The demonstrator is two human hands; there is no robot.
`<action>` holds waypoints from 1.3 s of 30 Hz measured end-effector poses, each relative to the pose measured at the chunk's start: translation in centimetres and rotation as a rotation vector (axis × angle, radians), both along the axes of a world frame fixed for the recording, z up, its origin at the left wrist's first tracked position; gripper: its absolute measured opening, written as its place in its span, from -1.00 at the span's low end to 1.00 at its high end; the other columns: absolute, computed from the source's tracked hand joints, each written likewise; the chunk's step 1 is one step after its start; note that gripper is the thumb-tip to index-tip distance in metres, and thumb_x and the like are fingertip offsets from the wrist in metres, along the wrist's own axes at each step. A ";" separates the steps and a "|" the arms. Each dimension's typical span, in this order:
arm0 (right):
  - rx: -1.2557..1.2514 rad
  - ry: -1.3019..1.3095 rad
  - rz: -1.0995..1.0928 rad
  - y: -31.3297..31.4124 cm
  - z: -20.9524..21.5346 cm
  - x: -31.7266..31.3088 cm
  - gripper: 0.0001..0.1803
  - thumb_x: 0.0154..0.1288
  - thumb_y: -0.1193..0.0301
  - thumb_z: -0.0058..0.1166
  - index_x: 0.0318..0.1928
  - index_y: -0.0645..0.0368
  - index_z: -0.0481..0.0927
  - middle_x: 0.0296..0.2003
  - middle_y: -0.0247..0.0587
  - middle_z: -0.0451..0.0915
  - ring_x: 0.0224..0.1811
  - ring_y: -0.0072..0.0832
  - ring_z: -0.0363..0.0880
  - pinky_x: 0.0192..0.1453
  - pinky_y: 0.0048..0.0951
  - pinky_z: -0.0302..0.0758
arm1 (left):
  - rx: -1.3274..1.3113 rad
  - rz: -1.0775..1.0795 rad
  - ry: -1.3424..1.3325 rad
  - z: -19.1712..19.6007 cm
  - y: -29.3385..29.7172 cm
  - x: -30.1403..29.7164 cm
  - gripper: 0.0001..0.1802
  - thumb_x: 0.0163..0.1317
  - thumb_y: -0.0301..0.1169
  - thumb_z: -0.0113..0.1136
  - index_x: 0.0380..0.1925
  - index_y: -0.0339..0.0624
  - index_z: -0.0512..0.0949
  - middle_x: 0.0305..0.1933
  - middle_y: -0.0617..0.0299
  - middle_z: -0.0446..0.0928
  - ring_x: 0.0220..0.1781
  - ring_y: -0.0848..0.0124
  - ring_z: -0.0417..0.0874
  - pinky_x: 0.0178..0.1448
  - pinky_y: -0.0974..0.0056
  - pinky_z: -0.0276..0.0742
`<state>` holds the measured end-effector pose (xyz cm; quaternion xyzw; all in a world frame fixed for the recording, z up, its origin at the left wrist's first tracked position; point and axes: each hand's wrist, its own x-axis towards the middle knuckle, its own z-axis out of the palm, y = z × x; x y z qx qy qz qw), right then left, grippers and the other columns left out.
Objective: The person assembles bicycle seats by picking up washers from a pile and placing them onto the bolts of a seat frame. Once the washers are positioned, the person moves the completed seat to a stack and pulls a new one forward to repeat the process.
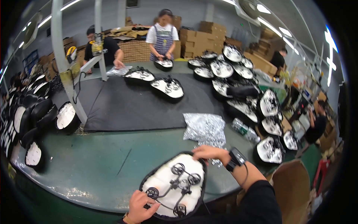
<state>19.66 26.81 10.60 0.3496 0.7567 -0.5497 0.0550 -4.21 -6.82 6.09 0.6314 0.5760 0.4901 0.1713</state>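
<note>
A bulky saddle (171, 168) lies underside up at the table's near edge, with a black rim and a white base. Across the base runs a black metal frame (173, 184) with round coil springs at its ends. My left hand (141, 206) is closed over the saddle's lower left side, beside one coil. Its fingertips are pressed together, and whatever they hold is too small to name. At the upper right rim, the fingers of my right hand (209, 152) are bent over the saddle's edge. A dark device with a cable is strapped to my right wrist.
Beyond the saddle lies a clear bag (204, 127) of small silvery parts, some spilled, beside a plastic bottle (245, 130). Saddles (270, 150) are heaped right, with more piled left. A metal post (67, 67) rises at left. Two people work across the table.
</note>
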 end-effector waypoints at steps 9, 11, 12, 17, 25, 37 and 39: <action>0.208 0.377 -0.579 0.8 -5.8 4.9 -0.77 0.48 0.29 0.20 -0.08 0.18 0.77 -0.26 -0.17 0.79 -0.32 -0.42 0.77 -0.21 -0.41 0.70 | 0.022 0.032 0.536 -1.8 -1.6 5.4 -0.52 -0.16 0.04 0.64 -0.23 0.16 0.76 -0.20 0.46 0.62 -0.18 0.37 0.52 -0.03 0.18 0.26; 0.494 0.196 -0.510 -1.4 -7.7 7.7 -0.82 0.43 0.33 0.22 -0.10 0.12 0.77 -0.25 -0.19 0.78 -0.29 -0.33 0.77 -0.19 -0.37 0.69 | 0.083 0.082 0.552 -2.7 -0.3 6.3 -0.61 -0.10 0.04 0.60 -0.29 0.22 0.75 -0.26 0.53 0.59 -0.23 0.39 0.52 -0.11 0.18 0.19; 0.777 0.009 -0.419 -2.7 -8.8 8.8 -0.85 0.39 0.36 0.24 -0.12 0.05 0.78 -0.24 -0.22 0.77 -0.27 -0.24 0.76 -0.18 -0.32 0.69 | 0.058 0.105 0.547 -2.4 0.6 7.1 -0.63 -0.07 0.00 0.60 -0.28 0.18 0.76 -0.25 0.50 0.59 -0.23 0.39 0.53 -0.11 0.17 0.22; 1.198 0.120 -0.476 -5.2 -12.7 10.2 -0.93 0.29 0.37 0.29 -0.23 -0.02 0.78 -0.33 -0.24 0.70 -0.28 -0.14 0.70 -0.19 -0.22 0.66 | 0.047 0.216 0.496 -2.9 6.8 10.1 -0.66 -0.03 -0.06 0.59 -0.27 0.13 0.75 -0.25 0.44 0.58 -0.19 0.34 0.55 -0.07 0.15 0.23; 0.472 0.225 -0.528 -8.9 -11.1 9.2 -0.86 0.21 0.50 0.36 -0.20 0.18 0.78 -0.36 -0.22 0.78 -0.35 -0.55 0.73 -0.21 -0.46 0.62 | -0.005 0.264 0.496 -2.8 9.6 11.4 -0.65 0.03 -0.12 0.56 -0.21 0.08 0.68 -0.22 0.40 0.58 -0.18 0.31 0.55 -0.05 0.14 0.24; 0.995 0.254 -0.401 -9.9 -11.7 9.5 -0.90 0.20 0.36 0.35 -0.25 0.01 0.79 -0.37 -0.26 0.64 -0.27 -0.20 0.69 -0.18 -0.18 0.63 | -0.002 0.279 0.518 -3.0 11.3 13.4 -0.75 0.11 -0.21 0.50 -0.27 0.06 0.63 -0.30 0.37 0.54 -0.21 0.27 0.54 -0.10 0.12 0.26; 1.014 0.205 -0.373 -10.1 -11.3 9.4 -0.90 0.18 0.35 0.36 -0.28 0.01 0.78 -0.38 -0.26 0.62 -0.26 -0.21 0.68 -0.18 -0.16 0.63 | 0.022 0.263 0.496 -2.8 11.3 13.7 -0.76 0.13 -0.23 0.48 -0.24 0.06 0.64 -0.29 0.37 0.54 -0.20 0.27 0.54 -0.10 0.12 0.27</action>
